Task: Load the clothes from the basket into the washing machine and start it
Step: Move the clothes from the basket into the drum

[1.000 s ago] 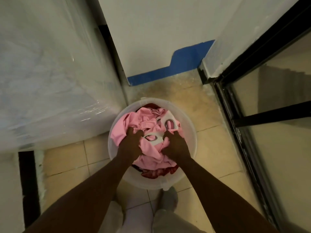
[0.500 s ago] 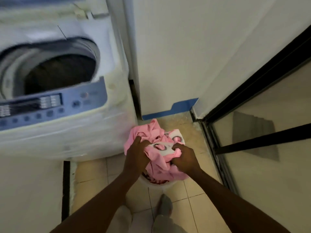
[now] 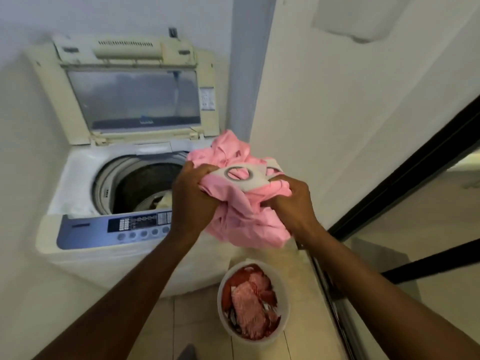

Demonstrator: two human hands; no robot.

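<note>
Lifted clear of the round white plastic basket (image 3: 281, 287) now, bunched pink cloth (image 3: 241, 203) clenched in both hands' fingers (image 3: 205, 175) beside the open top-loading washing machine (image 3: 85, 178); red clothes (image 3: 249, 302) remaining, start pending.

The bundle (image 3: 246, 203) is pink, with a white band (image 3: 242, 179) bearing grey rings. The washer (image 3: 78, 178) is white, its raised lid (image 3: 78, 100) cream with a grey window, and its panel (image 3: 85, 229) is blue with pale buttons. The white basket (image 3: 281, 318) holds red cloth (image 3: 233, 279) and a pink-and-white patterned piece (image 3: 249, 305). The floor (image 3: 192, 331) is beige tile.
</note>
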